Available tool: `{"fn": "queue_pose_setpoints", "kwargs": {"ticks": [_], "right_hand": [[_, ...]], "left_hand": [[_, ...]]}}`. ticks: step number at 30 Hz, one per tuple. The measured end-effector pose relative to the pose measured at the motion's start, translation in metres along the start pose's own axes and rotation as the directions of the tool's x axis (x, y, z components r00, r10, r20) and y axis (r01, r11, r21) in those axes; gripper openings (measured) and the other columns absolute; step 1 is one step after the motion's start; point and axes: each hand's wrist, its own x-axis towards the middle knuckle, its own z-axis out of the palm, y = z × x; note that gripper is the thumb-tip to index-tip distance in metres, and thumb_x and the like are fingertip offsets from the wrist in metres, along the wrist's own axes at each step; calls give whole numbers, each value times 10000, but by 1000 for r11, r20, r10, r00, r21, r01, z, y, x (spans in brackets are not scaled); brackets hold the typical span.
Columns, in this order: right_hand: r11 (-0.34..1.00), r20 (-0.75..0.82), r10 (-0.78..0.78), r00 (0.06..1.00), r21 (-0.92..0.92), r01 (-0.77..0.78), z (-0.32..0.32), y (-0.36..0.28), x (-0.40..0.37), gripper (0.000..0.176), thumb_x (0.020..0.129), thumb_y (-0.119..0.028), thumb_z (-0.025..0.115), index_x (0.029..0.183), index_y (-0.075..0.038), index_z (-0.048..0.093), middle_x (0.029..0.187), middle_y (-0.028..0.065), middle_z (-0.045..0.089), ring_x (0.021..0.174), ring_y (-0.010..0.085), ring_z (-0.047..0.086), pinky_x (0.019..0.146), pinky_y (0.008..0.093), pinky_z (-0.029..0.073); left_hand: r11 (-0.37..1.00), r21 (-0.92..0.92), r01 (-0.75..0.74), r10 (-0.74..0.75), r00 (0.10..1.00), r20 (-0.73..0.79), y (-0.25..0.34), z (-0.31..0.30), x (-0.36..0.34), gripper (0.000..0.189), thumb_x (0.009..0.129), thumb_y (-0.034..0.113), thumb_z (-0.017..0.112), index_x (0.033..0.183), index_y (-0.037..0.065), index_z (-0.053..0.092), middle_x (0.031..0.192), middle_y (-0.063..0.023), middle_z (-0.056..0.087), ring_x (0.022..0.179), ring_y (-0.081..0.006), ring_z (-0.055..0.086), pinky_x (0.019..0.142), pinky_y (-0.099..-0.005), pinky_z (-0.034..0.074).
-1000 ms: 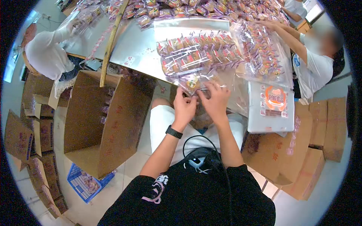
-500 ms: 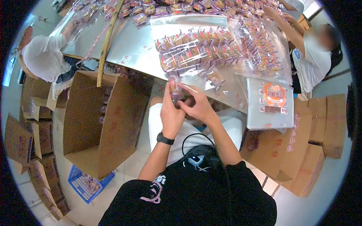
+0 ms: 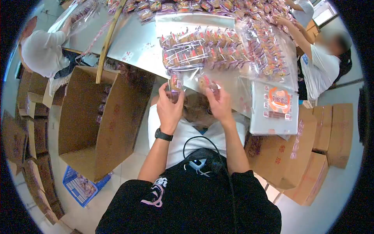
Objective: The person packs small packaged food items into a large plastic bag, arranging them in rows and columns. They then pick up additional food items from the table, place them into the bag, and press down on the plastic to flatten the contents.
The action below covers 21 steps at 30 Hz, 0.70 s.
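Observation:
My left hand [image 3: 170, 111] is closed around a small wrapped snack packet [image 3: 175, 82], held upright just off the table's near edge. My right hand [image 3: 221, 105] pinches another wrapped snack packet [image 3: 205, 82], which tilts to the left and is slightly blurred. The two hands are apart, above my lap. Right in front of them, rows of snack packets [image 3: 202, 48] stand closely side by side on the table [image 3: 140, 46]. Clear plastic lies over part of these rows.
A clear bag of packets [image 3: 270, 54] lies to the right, above a stack of printed plastic bags [image 3: 274, 111]. Loose packets [image 3: 187, 7] heap at the back. An open carton [image 3: 117, 128], a wooden stick [image 3: 105, 50] and a blue basket [image 3: 80, 187] are left. Co-workers sit on both sides.
My hands were together around one packet and have moved apart. A packet now shows in each hand. The loose packet near the table's edge is gone from its spot.

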Motion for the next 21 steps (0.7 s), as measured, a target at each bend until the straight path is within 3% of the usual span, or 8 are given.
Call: {"fn": "queue_pose_setpoints", "kwargs": {"ticks": [2, 5, 6, 10, 13, 14, 17, 21], "right_hand": [[923, -44, -71, 996, 376, 83, 32, 5, -2, 557, 928, -270, 719, 1382, 20, 576, 1055, 236, 736, 767, 311, 711, 730, 412, 562], [992, 2, -112, 994, 58, 112, 43, -15, 0, 516, 952, -288, 712, 1341, 34, 605, 1103, 261, 722, 856, 349, 721, 782, 433, 559], [972, -106, -232, 967, 16, 235, 50, -16, 5, 539, 943, -312, 727, 1340, 36, 617, 1145, 265, 715, 981, 407, 696, 860, 451, 543], [926, -44, -323, 945, -220, 306, 48, -11, 10, 637, 969, -437, 681, 1377, 46, 603, 1162, 270, 703, 1039, 422, 602, 960, 487, 472], [961, -69, -264, 962, -100, 257, 46, -14, 14, 661, 991, -471, 642, 1396, 49, 593, 1142, 267, 707, 979, 417, 593, 935, 501, 474], [971, 51, -190, 980, -138, 195, 39, -16, 14, 719, 994, -486, 632, 1472, 39, 517, 1211, 294, 678, 1074, 421, 606, 965, 480, 484], [964, 23, -265, 964, -25, 266, 49, 9, 22, 774, 969, -407, 696, 1543, 24, 408, 1329, 301, 612, 1182, 430, 596, 1028, 459, 481], [947, -3, -320, 947, -33, 320, 38, -5, 16, 840, 897, -291, 791, 1551, 16, 362, 1476, 295, 499, 1322, 442, 531, 1111, 478, 440]], "left_hand": [[999, 44, -11, 10, 1000, 18, 0, -1, 0, 552, 875, 221, 787, 1324, 7, 548, 890, -156, 719, 759, -289, 711, 694, -405, 552], [1000, 21, -17, 16, 999, 43, -4, -3, 0, 543, 873, 218, 786, 1317, 7, 557, 871, -145, 722, 732, -273, 709, 677, -395, 550], [1000, -1, -17, 17, 999, 52, -5, -5, 1, 543, 872, 217, 786, 1318, 6, 559, 864, -140, 722, 720, -267, 708, 669, -391, 550], [998, 22, 54, -56, 993, 102, -2, -11, 0, 543, 854, 204, 807, 1309, 8, 583, 854, -122, 725, 687, -226, 693, 647, -369, 547], [997, 20, 80, -82, 990, 113, 0, -13, 1, 558, 836, 201, 845, 1292, -7, 599, 865, -128, 725, 705, -191, 679, 653, -340, 547], [997, 21, 69, -71, 991, 117, 2, -13, 1, 560, 836, 207, 848, 1290, -8, 600, 861, -126, 723, 708, -189, 678, 653, -337, 547], [1000, -17, 16, -15, 997, 73, -1, -8, -1, 580, 824, 206, 863, 1294, -9, 599, 857, -122, 714, 715, -183, 678, 657, -327, 549], [995, -94, -30, 35, 998, 56, -9, -7, 3, 599, 808, 173, 873, 1305, -8, 594, 880, -118, 709, 736, -175, 682, 679, -314, 556]]}}
